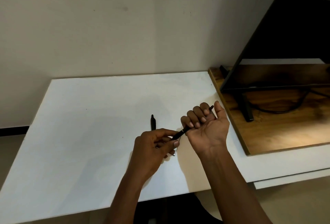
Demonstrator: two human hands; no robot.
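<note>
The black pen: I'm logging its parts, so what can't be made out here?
Head view:
- black pen: upper barrel wrapped in curled fingers of the right hand.
- Its lower end: covered by the pinching left hand.
- black piece on the table: foot hidden behind the left hand; cap or whole pen, unclear.

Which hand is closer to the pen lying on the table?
Left. The left hand sits right at the lying pen's near end; the right hand is off to its right, gripping a second pen.
</note>
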